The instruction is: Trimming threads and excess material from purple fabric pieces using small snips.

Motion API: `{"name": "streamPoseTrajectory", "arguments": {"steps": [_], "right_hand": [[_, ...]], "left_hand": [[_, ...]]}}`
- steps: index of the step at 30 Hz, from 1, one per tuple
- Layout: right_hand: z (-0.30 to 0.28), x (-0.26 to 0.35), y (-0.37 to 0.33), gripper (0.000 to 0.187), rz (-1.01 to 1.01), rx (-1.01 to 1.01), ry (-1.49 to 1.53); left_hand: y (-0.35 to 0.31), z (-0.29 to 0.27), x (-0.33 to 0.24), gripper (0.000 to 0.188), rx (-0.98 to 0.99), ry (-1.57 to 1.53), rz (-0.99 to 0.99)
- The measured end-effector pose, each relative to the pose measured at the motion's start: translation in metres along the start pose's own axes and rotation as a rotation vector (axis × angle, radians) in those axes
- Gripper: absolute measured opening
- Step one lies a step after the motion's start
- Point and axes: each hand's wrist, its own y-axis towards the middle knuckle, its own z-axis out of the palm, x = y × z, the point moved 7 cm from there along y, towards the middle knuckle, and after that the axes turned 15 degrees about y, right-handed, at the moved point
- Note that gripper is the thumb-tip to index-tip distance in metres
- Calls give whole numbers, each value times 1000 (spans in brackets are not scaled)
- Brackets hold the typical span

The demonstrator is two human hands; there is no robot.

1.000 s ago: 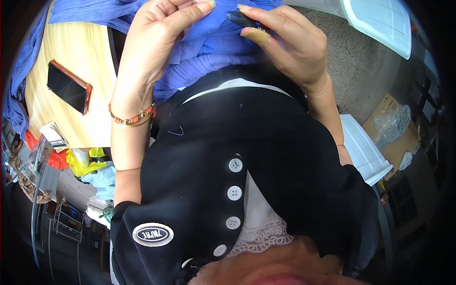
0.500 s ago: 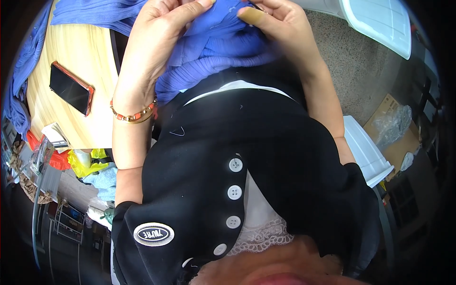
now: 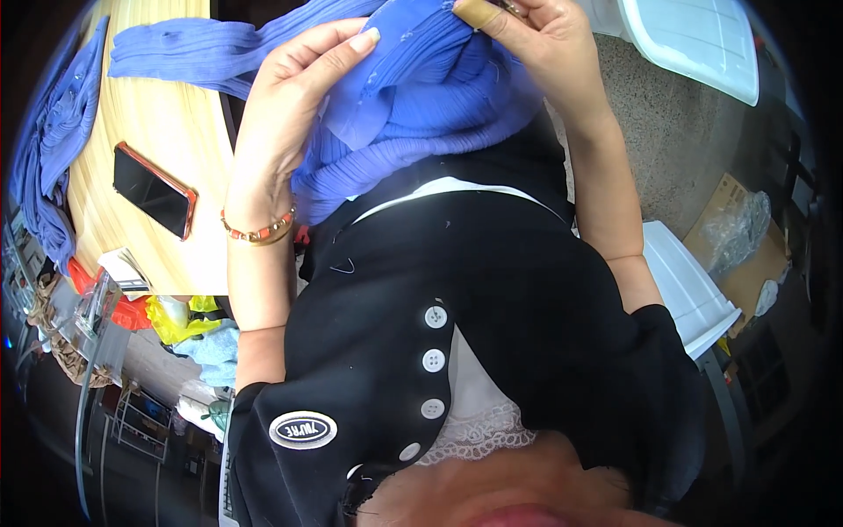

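A blue ribbed garment lies bunched over my lap and runs up toward the top of the head view. My left hand pinches a smooth strip along its edge between thumb and fingers; white thread bits show on that strip. At the upper right, my right hand has its thumb, wrapped in a tan cover, closed against the fingers at the garment's upper edge. Whether a small tool is also in that hand cannot be made out. More blue ribbed cloth stretches across the table to the left.
On the pale wooden table lies a dark-screened phone in a red case. Another blue ribbed piece hangs at the far left. White plastic bins stand on the right, near cardboard. Yellow and red bags sit below the table.
Both hands and the garment sit slightly lower in view, showing more of the smooth strip. The hands are a little farther apart. The whole view has shifted somewhat.
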Motion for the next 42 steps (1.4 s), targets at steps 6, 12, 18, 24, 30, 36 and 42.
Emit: {"name": "streamPoseTrajectory", "arguments": {"steps": [6,12,18,24,30,36,42], "right_hand": [[10,18,-27,35,-233,-53,-388],[33,15,-38,33,-392,30,-521],[34,8,-36,36,-281,57,-536],[33,7,-36,35,-285,37,-516],[34,8,-36,36,-284,30,-522],[34,9,-36,37,-327,32,-521],[35,11,-35,37,-331,25,-543]], "left_hand": [[-2,0,-3,25,3,-128,13],[-1,1,3,25,-26,-177,-40],[-2,1,8,26,-29,-223,-90],[-2,4,8,27,-18,-251,-94],[-3,4,9,28,-19,-268,-109],[-2,8,6,28,16,-326,-79],[-3,7,7,26,22,-223,-74]]}}
